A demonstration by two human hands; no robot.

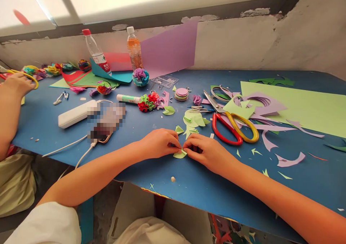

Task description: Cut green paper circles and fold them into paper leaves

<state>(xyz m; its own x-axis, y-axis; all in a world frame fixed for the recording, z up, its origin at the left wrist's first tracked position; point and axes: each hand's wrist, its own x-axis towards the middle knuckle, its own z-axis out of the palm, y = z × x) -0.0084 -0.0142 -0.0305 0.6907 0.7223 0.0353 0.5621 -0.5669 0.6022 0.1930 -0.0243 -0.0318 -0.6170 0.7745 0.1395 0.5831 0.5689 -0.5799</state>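
Observation:
Near the front edge of the blue table, my left hand (163, 143) and my right hand (201, 150) meet fingertip to fingertip. Both pinch a small light green paper piece (179, 154), which looks like a cut leaf; its upper part is hidden by my fingers. Just beyond my hands lies a loose pile of light green paper cutouts (195, 118). To the right of the pile rest large scissors (227, 128) with one red and one yellow handle. A stack of round paper discs (181, 94) sits farther back.
Left of my arm are a white power bank (78, 114), a phone (108, 123) and cables. A glue stick (128, 98), paper flower balls (140, 77) and two bottles (134, 49) stand behind. Purple scraps (266, 105) spread right. Another person's hand (18, 83) holds scissors at far left.

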